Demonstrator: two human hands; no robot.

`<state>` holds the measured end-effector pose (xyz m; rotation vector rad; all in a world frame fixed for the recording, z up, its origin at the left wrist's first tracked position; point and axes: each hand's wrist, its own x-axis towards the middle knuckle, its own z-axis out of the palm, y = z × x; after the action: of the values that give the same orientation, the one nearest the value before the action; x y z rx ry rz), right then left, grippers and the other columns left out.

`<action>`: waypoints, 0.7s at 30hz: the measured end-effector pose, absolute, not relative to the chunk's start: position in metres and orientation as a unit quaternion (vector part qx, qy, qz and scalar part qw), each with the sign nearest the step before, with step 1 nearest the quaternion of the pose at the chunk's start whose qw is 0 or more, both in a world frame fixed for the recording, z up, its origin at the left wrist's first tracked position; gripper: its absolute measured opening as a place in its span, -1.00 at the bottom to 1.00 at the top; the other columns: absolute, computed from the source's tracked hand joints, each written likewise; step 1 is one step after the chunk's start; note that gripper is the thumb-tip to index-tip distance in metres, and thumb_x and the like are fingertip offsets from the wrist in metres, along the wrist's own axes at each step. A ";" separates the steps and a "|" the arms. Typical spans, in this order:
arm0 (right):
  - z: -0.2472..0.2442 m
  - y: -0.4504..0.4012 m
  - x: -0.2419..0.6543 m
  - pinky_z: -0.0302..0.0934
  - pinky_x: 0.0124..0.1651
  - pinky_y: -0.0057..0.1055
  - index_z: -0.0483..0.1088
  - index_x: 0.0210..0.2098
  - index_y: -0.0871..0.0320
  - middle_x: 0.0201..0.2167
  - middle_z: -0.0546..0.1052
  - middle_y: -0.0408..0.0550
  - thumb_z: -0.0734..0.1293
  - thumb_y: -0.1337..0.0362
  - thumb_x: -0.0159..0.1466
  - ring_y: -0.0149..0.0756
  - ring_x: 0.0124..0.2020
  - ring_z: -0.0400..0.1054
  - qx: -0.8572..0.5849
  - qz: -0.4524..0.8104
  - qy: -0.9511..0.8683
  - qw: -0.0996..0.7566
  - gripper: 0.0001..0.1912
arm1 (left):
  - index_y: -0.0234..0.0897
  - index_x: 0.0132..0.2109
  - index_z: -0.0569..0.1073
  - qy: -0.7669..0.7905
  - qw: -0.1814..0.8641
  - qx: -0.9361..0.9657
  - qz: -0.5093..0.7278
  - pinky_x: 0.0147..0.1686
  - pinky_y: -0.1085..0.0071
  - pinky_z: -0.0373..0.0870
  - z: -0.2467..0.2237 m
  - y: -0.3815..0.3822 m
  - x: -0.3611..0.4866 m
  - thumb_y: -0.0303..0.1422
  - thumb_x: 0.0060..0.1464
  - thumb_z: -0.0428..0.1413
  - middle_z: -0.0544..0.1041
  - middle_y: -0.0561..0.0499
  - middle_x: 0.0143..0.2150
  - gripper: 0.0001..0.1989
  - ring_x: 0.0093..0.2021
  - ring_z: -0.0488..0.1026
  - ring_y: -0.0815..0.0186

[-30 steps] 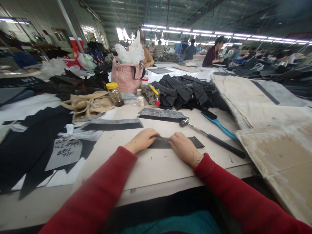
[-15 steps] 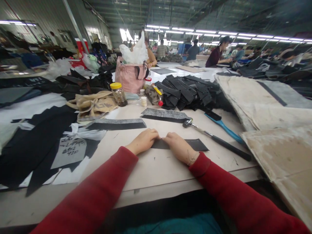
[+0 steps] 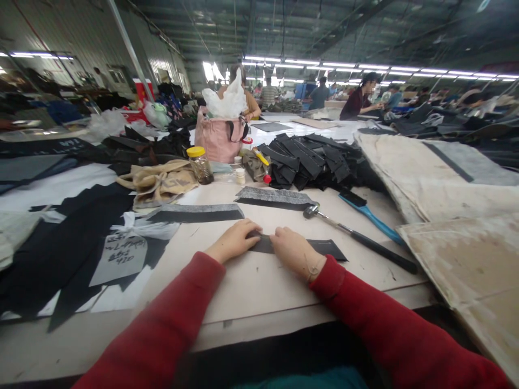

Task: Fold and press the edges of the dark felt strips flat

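A black fabric strip (image 3: 331, 249) lies across the pale work board in front of me, its near part running under both hands. My left hand (image 3: 235, 240) is closed at the strip's left end, thumb and fingers pinching its upper edge. Just to the right, my right hand (image 3: 295, 249) has its fingers curled down on the same edge, with a small gap between the hands. Behind them lie two grey-and-black strips, one to the left (image 3: 198, 213) and one further back (image 3: 275, 198). A hammer (image 3: 344, 230) with a black grip rests beyond my right hand.
A blue-handled brush (image 3: 375, 216) lies right of the hammer. Further back stand a yellow-lidded jar (image 3: 201, 166), a pink bag (image 3: 219, 135) and a heap of black pieces (image 3: 308, 156). Dark fabric with a handwritten tag (image 3: 119, 256) covers the left; worn boards (image 3: 466, 265) border the right.
My left hand has shifted slightly left along the strip and its fingers have opened a little from the right hand's. The right hand stays nearly in place. The view has tilted slightly.
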<state>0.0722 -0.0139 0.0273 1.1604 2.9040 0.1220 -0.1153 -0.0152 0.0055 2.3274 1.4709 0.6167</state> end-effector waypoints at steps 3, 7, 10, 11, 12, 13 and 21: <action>0.037 -0.014 0.075 0.18 -0.30 -0.36 0.44 -0.34 0.28 -0.34 0.43 0.15 0.17 0.33 0.22 -0.17 -0.29 0.33 0.359 0.035 0.932 0.026 -0.77 | -0.29 0.04 0.29 0.559 0.250 0.755 0.235 -0.19 0.37 0.29 0.006 -0.016 -0.129 -0.34 -0.04 0.07 0.42 -0.01 -0.23 -0.55 -0.23 0.35 0.28; 0.054 -0.013 0.083 0.15 -0.36 -0.41 0.48 -0.40 0.27 -0.39 0.47 0.13 0.20 0.28 0.19 -0.24 -0.39 0.36 0.333 -0.010 0.940 0.070 -0.74 | -0.35 0.14 0.17 0.559 0.341 0.709 0.262 -0.41 0.48 0.26 0.005 -0.016 -0.134 -0.40 -0.07 0.05 0.35 0.10 -0.43 -0.43 -0.43 0.32 0.39; 0.063 -0.005 0.093 0.11 -0.42 -0.47 0.48 -0.47 0.19 -0.51 0.49 -0.01 0.18 0.24 0.19 -0.34 -0.49 0.34 0.310 -0.134 0.936 0.103 -0.72 | -0.35 0.12 0.20 0.547 0.346 0.706 0.286 -0.38 0.49 0.27 0.002 -0.010 -0.129 -0.43 -0.11 0.05 0.36 0.08 -0.40 -0.43 -0.39 0.33 0.38; 0.064 0.000 0.096 0.10 -0.44 -0.48 0.48 -0.49 0.16 -0.55 0.49 -0.06 0.18 0.21 0.20 -0.37 -0.52 0.33 0.312 -0.175 0.928 0.107 -0.71 | -0.34 0.11 0.21 0.544 0.342 0.711 0.285 -0.36 0.48 0.28 0.001 -0.006 -0.126 -0.44 -0.12 0.06 0.38 0.06 -0.38 -0.44 -0.37 0.34 0.37; 0.063 0.005 0.098 0.09 -0.45 -0.49 0.47 -0.49 0.15 -0.56 0.49 -0.08 0.17 0.17 0.20 -0.38 -0.53 0.31 0.322 -0.202 0.920 0.097 -0.69 | -0.34 0.09 0.24 0.539 0.338 0.718 0.281 -0.33 0.46 0.29 0.000 -0.003 -0.122 -0.44 -0.12 0.06 0.39 0.05 -0.35 -0.45 -0.34 0.35 0.36; 0.061 0.010 0.099 0.09 -0.44 -0.49 0.47 -0.48 0.16 -0.55 0.49 -0.09 0.17 0.14 0.20 -0.38 -0.52 0.31 0.339 -0.213 0.914 0.070 -0.68 | -0.33 0.07 0.26 0.532 0.334 0.727 0.277 -0.29 0.45 0.30 0.000 0.000 -0.118 -0.44 -0.13 0.07 0.41 0.02 -0.30 -0.47 -0.30 0.36 0.34; 0.014 0.036 0.081 0.15 -0.16 -0.41 0.39 -0.20 0.22 -0.27 0.45 -0.02 0.24 0.35 0.13 -0.33 -0.25 0.30 0.330 -0.211 0.903 -0.175 -0.76 | -0.30 -0.21 0.43 0.516 0.246 0.784 0.243 -0.28 0.45 0.29 -0.001 0.003 -0.104 -0.39 -0.06 0.04 0.46 0.04 -0.31 -0.79 -0.30 0.37 0.32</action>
<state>0.0811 0.0355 0.0136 1.1716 3.2054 -0.7500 -0.1036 0.0030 -0.0005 2.1391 1.4071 0.6643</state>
